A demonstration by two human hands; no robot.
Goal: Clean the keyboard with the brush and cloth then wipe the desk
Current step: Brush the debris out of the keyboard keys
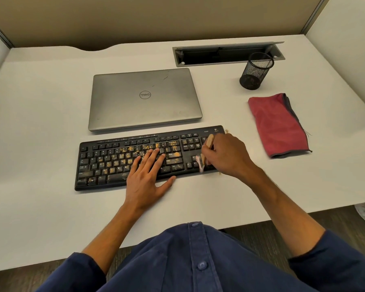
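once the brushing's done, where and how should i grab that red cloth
Take the red cloth with the right hand, which is nearest, coming straight down from above. It lies flat and folded on the desk, so there is no raised edge to hook; pinch the middle of the top layer, or the near grey-trimmed hem. The mesh pen cup stands clear behind it.

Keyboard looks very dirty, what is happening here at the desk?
A person is brushing crumbs off the keyboard. The right hand holds a small brush at the keyboard's right end, while the left hand lies flat on the keys to steady it. Orange crumbs still cover the middle keys, and a few lie on the desk by the right end. The red cloth lies unused to the right, behind it a mesh cup; a closed laptop sits behind the keyboard.
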